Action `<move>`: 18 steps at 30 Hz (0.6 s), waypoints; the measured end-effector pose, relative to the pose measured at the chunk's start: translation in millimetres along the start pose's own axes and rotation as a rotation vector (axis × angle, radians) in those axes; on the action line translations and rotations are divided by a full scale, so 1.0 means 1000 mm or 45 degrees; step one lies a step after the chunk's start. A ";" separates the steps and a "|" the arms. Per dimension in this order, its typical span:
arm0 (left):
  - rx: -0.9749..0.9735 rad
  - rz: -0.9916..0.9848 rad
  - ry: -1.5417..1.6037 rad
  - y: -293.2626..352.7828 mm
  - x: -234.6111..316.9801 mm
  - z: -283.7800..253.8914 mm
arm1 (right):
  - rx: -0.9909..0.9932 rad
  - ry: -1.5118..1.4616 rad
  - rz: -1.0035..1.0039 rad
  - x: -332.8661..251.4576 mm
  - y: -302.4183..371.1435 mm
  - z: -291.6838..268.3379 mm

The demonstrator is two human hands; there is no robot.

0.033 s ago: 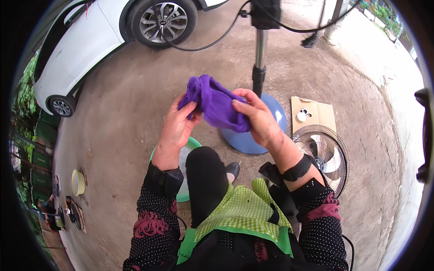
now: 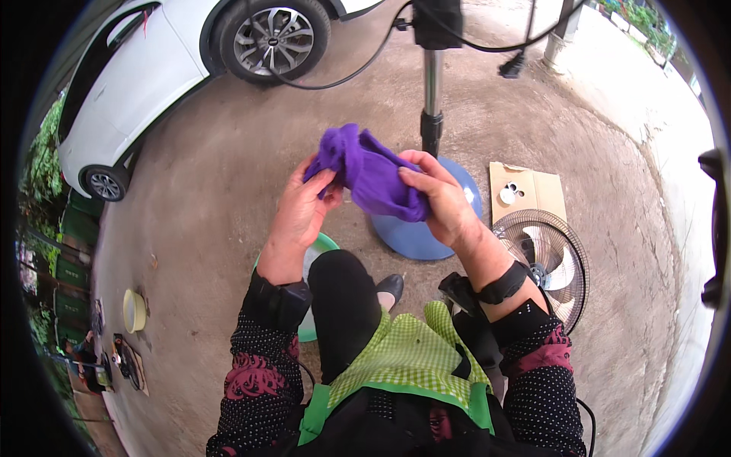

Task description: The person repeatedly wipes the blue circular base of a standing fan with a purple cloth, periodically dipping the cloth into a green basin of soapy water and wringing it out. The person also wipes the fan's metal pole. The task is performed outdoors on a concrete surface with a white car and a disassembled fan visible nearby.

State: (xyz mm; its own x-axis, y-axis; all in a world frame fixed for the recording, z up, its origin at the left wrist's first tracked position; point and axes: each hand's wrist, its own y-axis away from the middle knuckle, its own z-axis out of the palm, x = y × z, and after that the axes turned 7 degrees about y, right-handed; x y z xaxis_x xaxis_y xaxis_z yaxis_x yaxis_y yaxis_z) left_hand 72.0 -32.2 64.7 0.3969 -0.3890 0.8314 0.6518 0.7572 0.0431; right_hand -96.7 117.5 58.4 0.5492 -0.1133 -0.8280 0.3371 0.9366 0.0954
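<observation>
White car (image 2: 141, 76), left hand (image 2: 306, 204) pinching one end of a purple cloth (image 2: 373, 179), held up between both hands, blue stand base (image 2: 415, 238) behind, right hand (image 2: 448, 202) gripping the cloth's other end, caged fan (image 2: 540, 273) near flat cardboard (image 2: 542, 186)

Two bare hands (image 2: 451, 204), one purple cloth (image 2: 375, 179), one white car (image 2: 152, 87) with two visible wheels (image 2: 275, 39), one blue round base (image 2: 466, 202) with one pole (image 2: 432, 84), one caged fan head (image 2: 560, 276) at the lower edge of one cardboard sheet (image 2: 544, 186), one green basin (image 2: 307, 331), one pale yellow basin (image 2: 138, 313)
</observation>
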 end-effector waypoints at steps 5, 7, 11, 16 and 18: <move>0.036 -0.087 -0.028 -0.033 -0.010 0.036 | 0.360 -0.180 -0.081 -0.019 0.013 -0.064; 0.082 -0.154 -0.011 -0.048 -0.022 0.047 | 0.371 -0.239 -0.171 -0.026 0.008 -0.079; 0.063 0.000 -0.412 -0.068 -0.080 0.075 | 0.302 -0.367 -0.290 -0.037 -0.012 -0.095; -0.488 0.198 -0.891 -0.088 -0.121 0.082 | 0.223 -0.334 -0.295 -0.029 -0.026 -0.103; -0.567 -0.042 -0.799 -0.088 -0.120 0.080 | 0.199 -0.325 -0.302 -0.026 -0.026 -0.107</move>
State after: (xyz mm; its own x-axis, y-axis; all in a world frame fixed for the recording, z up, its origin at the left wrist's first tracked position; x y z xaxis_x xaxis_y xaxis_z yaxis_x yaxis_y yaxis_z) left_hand -84.8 -10.3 6.0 0.0187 0.0640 0.9978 0.9085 0.4157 -0.0437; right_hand -201.5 131.8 18.1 0.6078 -0.4184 -0.6749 0.5796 0.8147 0.0170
